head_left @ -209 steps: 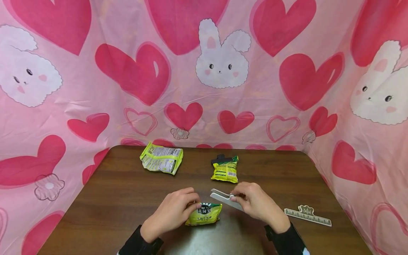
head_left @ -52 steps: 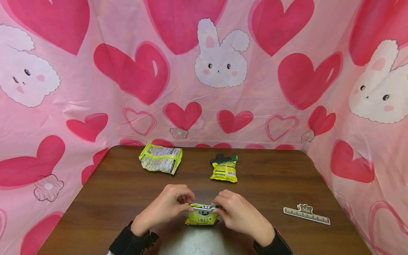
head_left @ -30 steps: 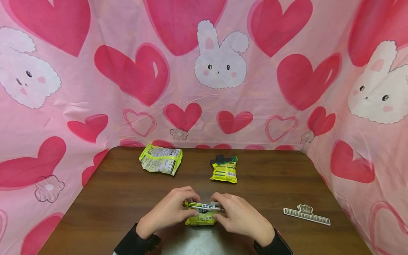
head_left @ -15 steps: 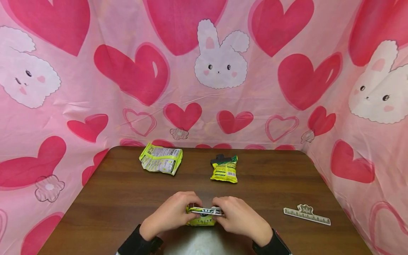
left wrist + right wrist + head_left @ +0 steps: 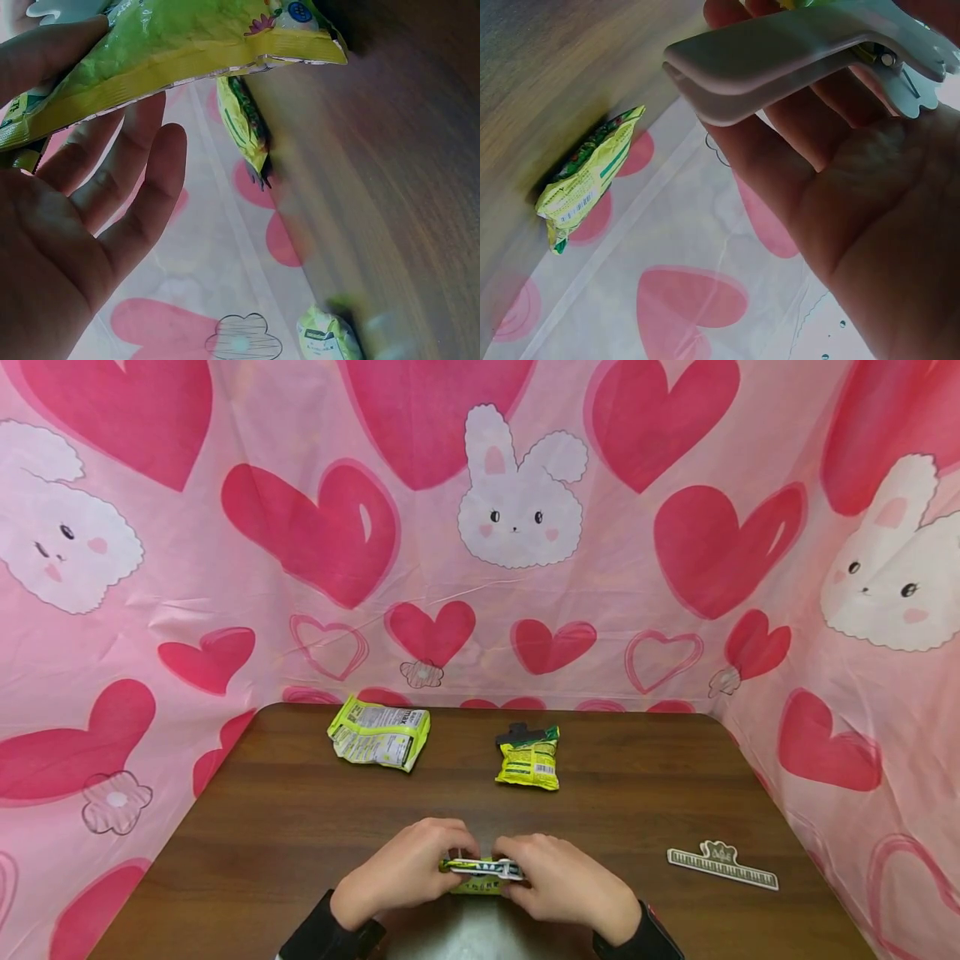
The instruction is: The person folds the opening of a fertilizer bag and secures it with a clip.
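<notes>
A small yellow-green snack-like bag [image 5: 477,886] with dark printing stands at the near middle of the table, its folded top between both hands. My left hand [image 5: 408,868] pinches the left end of that top; in the left wrist view the thumb presses the yellow-edged bag [image 5: 180,52] while some fingers spread below it. My right hand [image 5: 566,881] grips a white sealing clip [image 5: 507,869] that lies across the top of the bag. In the right wrist view the clip [image 5: 772,60] shows its long bars close together at this end, with fingers behind it. The hands hide both bag ends.
At the back left lies a green-and-white bag [image 5: 382,735]. A yellow bag [image 5: 530,764] with a black clip [image 5: 517,735] on its top lies at the back centre. To the right is a white ruler-patterned clip [image 5: 722,866]. A pink heart-print cloth hangs behind the wooden table [image 5: 300,802].
Seven seconds ago the right hand held the white clip apart from the bag; now it lies across the bag's folded top. Lately both hands have tilted the top and drawn slightly nearer.
</notes>
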{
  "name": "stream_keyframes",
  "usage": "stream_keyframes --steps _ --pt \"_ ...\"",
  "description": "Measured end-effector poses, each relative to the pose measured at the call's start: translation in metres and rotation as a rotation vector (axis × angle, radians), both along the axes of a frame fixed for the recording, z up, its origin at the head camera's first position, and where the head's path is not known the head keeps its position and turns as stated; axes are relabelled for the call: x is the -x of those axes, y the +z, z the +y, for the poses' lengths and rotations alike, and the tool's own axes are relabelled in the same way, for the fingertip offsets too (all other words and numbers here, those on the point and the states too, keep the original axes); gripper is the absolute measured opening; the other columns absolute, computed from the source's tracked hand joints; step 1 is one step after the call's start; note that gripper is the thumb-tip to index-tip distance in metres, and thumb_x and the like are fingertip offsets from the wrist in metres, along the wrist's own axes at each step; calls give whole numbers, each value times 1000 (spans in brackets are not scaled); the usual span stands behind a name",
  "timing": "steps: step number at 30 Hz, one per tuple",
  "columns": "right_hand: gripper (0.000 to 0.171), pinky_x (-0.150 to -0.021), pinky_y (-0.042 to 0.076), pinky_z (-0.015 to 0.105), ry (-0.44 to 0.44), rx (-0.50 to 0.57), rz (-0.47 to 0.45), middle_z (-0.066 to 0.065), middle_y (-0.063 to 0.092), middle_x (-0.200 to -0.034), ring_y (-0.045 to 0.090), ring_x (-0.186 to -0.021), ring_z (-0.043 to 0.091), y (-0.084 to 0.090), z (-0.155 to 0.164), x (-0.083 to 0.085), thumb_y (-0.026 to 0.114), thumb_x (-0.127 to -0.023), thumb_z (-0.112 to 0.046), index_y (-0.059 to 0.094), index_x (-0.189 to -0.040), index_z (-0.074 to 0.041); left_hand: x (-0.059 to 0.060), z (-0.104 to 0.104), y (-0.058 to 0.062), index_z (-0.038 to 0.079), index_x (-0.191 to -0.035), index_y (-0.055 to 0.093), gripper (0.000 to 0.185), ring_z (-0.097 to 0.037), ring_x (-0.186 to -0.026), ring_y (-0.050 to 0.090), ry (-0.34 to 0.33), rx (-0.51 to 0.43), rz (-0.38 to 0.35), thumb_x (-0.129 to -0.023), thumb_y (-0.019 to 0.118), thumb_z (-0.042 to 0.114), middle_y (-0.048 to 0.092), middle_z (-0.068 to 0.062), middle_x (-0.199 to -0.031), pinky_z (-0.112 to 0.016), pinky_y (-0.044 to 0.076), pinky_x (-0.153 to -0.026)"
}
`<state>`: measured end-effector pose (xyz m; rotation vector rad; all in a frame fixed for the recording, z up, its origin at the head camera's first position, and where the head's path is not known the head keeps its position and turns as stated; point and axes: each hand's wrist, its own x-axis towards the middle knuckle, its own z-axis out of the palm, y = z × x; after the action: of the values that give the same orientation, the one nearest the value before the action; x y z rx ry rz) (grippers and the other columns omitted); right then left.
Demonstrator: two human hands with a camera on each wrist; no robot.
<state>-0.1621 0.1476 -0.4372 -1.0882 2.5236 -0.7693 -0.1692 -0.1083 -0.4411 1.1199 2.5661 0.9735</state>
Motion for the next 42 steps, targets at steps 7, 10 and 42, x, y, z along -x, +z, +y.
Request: stream_keyframes --steps 7,10,42 --pt "24 -70 48 23 36 7 34 -18 61 -93 55 -77 0 0 0 0 80 -95 -13 65 -112 -21 0 0 1 23 -105 77 27 -1 -82 55 -9 10 -6 -88 85 4 61 20 -95 -24 48 -76" --pt "26 -72 48 24 50 2 31 -17 62 -96 55 -79 0 -1 0 -1 79 -95 -13 65 -115 -21 0 1 1 23 -105 77 28 0 -82 55 -19 19 -1 -87 85 4 61 20 -95 -24 49 -76" --pt "57 -90 48 30 75 -40 -170 -15 56 -132 52 -114 6 -4 3 -2 73 -95 -59 62 -138 -24 -1 -1 -6 27 -96 74 31 -7 -98 54 -23 108 48 -85 86 1 58 15 -107 -27 49 -83"
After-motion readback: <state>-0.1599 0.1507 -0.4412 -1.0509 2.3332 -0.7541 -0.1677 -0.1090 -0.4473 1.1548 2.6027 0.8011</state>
